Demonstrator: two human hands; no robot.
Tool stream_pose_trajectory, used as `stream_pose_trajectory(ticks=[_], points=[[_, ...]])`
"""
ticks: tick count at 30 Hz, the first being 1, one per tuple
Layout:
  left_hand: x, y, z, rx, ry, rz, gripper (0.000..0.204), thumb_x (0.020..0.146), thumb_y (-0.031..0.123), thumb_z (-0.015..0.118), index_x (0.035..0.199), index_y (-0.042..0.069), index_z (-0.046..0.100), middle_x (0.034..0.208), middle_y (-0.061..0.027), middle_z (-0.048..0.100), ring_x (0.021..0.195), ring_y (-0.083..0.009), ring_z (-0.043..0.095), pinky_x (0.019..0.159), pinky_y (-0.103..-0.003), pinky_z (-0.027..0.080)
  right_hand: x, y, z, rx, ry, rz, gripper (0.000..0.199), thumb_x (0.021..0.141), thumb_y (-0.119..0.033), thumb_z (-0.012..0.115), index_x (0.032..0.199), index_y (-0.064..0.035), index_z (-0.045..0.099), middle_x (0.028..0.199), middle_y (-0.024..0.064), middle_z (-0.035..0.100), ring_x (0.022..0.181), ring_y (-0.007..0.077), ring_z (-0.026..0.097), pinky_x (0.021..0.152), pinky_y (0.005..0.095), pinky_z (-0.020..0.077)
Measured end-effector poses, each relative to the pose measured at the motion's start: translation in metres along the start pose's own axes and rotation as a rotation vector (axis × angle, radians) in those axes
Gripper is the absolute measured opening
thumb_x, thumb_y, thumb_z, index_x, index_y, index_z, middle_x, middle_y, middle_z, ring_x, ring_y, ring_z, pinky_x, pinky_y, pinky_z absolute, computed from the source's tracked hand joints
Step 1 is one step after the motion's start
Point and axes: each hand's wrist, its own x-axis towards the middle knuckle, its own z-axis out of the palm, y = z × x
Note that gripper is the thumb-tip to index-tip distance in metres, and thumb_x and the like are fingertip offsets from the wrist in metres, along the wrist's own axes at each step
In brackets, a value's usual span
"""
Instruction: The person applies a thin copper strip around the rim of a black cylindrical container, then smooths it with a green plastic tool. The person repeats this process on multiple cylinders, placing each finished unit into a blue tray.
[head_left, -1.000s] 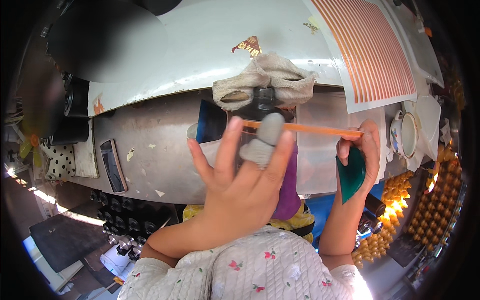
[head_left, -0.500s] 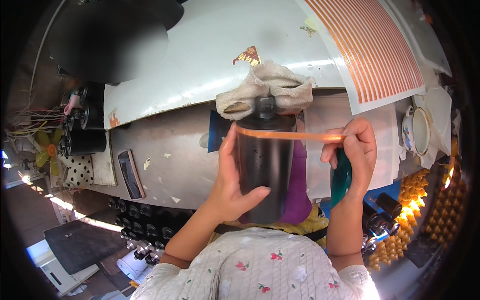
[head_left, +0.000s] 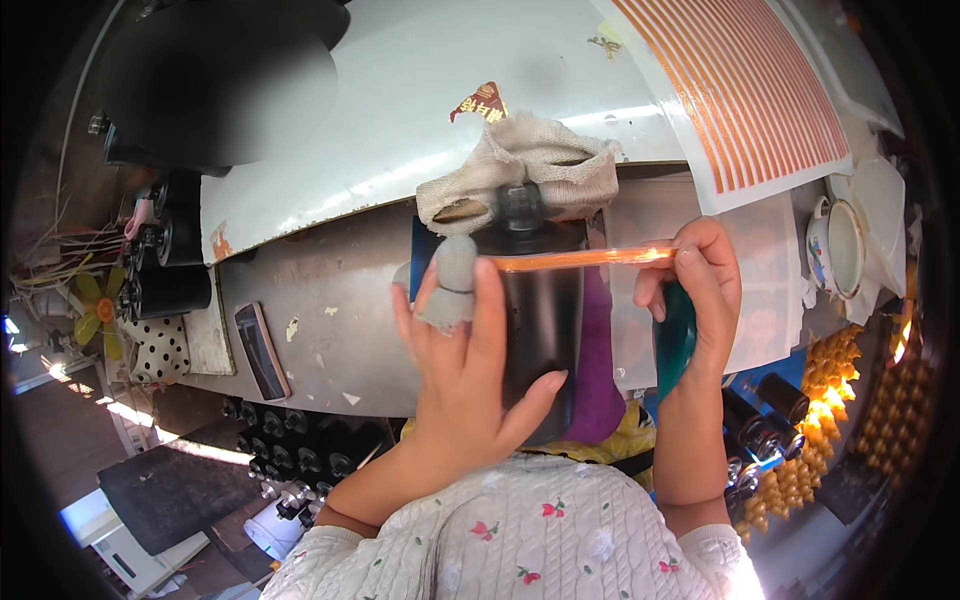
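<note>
Head view, orange strip (head_left: 585, 259) horizontal, right hand (head_left: 700, 290) pinching

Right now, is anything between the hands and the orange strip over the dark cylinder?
Nothing visible. The right hand pinches the thin orange strip, the left hand touches its other end against the dark metal cylinder.

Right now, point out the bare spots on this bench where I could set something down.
Free: the grey metal benchtop between the black phone and the left hand, and the white sheet above the beige cloth. Crowded: around the dark metal cylinder, and by the right hand holding the orange strip.
</note>
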Motion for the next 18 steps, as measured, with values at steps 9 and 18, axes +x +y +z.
stream_pose_trajectory(ticks=[9,18], points=[[0.015,0.028,0.016,0.251,0.056,0.093,0.09,0.082,0.031,0.073,0.156,0.001,0.03,0.138,-0.0201,0.049,0.145,-0.049,0.028,0.118,-0.064,0.0,0.004,0.017,0.007,0.142,-0.005,0.127,0.01,0.101,-0.013,0.059,0.101,-0.0098,0.05,0.102,0.0217,0.074,0.073,0.012,0.069,0.052,0.0169,0.0404],[-0.01,-0.038,0.034,-0.956,0.023,-0.293,0.125,0.077,0.036,0.082,0.157,-0.01,-0.002,0.156,-0.0256,0.025,0.148,-0.0349,0.023,0.121,-0.045,0.02,-0.001,0.012,0.035,0.124,-0.006,0.063,0.027,0.091,0.004,0.068,0.098,-0.0084,0.045,0.095,0.0168,0.073,0.083,0.0131,0.07,0.076,0.0266,0.0585]])
